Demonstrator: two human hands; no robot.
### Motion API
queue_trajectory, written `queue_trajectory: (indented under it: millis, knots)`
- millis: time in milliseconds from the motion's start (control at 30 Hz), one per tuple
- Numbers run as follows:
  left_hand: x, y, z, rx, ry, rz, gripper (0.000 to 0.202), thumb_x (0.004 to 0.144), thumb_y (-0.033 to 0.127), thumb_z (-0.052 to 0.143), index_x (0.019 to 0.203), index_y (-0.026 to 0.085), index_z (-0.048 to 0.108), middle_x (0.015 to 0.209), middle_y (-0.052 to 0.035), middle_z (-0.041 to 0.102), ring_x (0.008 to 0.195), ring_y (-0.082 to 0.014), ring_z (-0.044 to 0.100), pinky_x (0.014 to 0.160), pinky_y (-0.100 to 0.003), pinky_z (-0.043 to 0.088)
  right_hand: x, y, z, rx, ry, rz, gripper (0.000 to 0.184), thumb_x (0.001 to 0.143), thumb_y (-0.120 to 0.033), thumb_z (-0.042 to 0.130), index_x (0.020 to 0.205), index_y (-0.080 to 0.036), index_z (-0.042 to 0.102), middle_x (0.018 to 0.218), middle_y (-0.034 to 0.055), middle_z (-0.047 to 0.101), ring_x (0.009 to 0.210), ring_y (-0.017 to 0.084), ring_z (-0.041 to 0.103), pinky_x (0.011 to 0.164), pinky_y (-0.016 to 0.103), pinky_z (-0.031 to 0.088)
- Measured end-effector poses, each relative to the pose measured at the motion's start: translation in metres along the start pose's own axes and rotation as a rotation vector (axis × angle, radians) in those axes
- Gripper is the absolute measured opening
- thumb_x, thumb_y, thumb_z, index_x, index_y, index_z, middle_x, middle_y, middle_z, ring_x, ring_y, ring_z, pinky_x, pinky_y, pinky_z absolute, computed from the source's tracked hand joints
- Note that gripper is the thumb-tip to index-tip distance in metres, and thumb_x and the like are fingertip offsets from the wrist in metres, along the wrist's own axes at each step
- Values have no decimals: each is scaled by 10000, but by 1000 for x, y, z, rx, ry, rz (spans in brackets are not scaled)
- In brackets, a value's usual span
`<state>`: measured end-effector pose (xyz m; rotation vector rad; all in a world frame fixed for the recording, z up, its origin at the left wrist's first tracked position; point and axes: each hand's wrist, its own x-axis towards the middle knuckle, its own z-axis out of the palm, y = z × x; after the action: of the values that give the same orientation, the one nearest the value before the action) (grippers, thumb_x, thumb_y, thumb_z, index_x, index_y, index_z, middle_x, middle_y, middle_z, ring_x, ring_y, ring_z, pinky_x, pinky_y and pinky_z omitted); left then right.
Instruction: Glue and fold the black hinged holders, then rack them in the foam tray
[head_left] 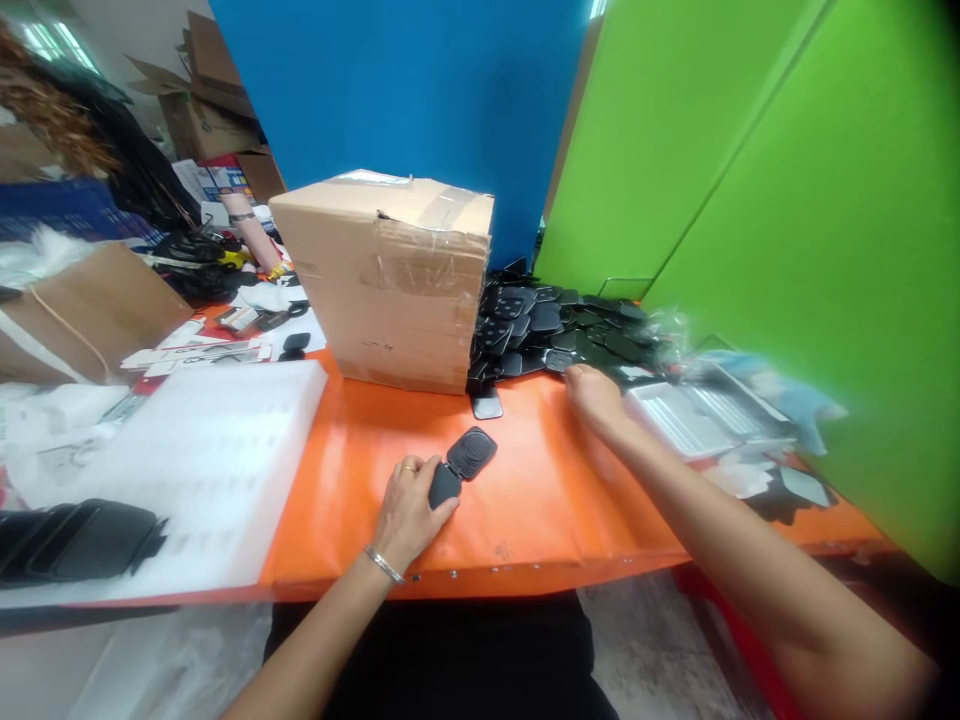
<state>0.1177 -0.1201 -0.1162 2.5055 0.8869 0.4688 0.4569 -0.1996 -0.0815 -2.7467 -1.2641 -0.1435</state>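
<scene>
My left hand (409, 508) wears a ring and a bracelet, with its thumb and fingers closed on a black hinged folding pad (472, 453). The pad lies opened out low over the orange table; its far panel shows a round ring pattern, and my fingers partly cover the near panel. At the front edge of a heap of flat black panels (585, 325), my right hand (594, 395) has its fingers curled together at a black panel (557, 360). Those fingertips are partly hidden and blurred. One loose panel (487, 403) rests on the table before the heap.
A taped cardboard box (405, 300) stands behind my left hand, left of the heap. White foam (225, 440) with black pieces (82, 540) on it lies at left. White trays (697, 415) sit at right on the orange table (555, 500). Blue and green partitions rise behind.
</scene>
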Motion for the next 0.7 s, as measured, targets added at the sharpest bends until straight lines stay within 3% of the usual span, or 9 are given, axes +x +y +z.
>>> queue_trajectory:
  millis: [100,200,300,367,433,533,600,700]
  knots:
    - [-2,3,-3,-101,11,-63,389,782,207,623,1165,209,552,994,-57,570,901,-217,594,810,-356,506,2,2,4,-1,19,4,308,911,-270,418,1134,-147,592,1134,134,607,1024,244,557,814,302,435]
    - [-5,4,-12,-182,41,-57,151,872,199,527,1000,213,604,905,-30,641,830,-196,612,752,-334,510,16,-1,11,7,18,11,473,870,-301,516,1313,-141,474,1331,162,485,1199,289,448,923,349,408]
    - [-11,1,-22,-132,279,18,197,924,194,460,1054,209,608,968,-48,663,908,-200,603,829,-360,506,33,-4,16,31,-2,28,627,848,-255,538,1432,-167,329,1471,172,314,1290,317,357,956,391,394]
    - [-18,-2,-25,-34,385,84,287,936,151,409,1156,206,585,1078,-69,645,1001,-213,574,922,-400,479,42,-4,18,53,-17,40,600,855,-217,498,1433,-178,341,1445,188,344,1248,325,411,912,404,424]
    - [-29,-3,-25,60,342,116,351,936,138,390,1239,214,551,1192,-83,603,1065,-233,545,970,-445,456,48,-3,18,71,-31,34,502,857,-201,466,1358,-177,462,1334,198,460,1149,323,501,850,401,455]
    - [-44,-2,-23,75,129,134,360,920,237,481,1275,205,527,1278,-99,550,1131,-256,520,974,-458,471,47,2,17,94,-37,0,388,847,-219,467,1204,-164,609,1194,188,553,1025,309,579,799,384,477]
    - [-48,-4,-24,16,40,125,360,921,286,491,1268,197,527,1292,-97,542,1186,-242,498,1002,-433,465,44,6,17,112,-19,-17,377,848,-236,467,1182,-163,627,1210,173,557,1038,299,583,825,374,476]
    - [-46,-17,-28,-20,25,78,350,945,285,440,1277,210,520,1346,-84,513,1286,-231,429,1076,-447,396,35,14,18,149,42,-22,413,872,-240,429,1243,-164,593,1298,144,535,1160,285,533,926,375,447]
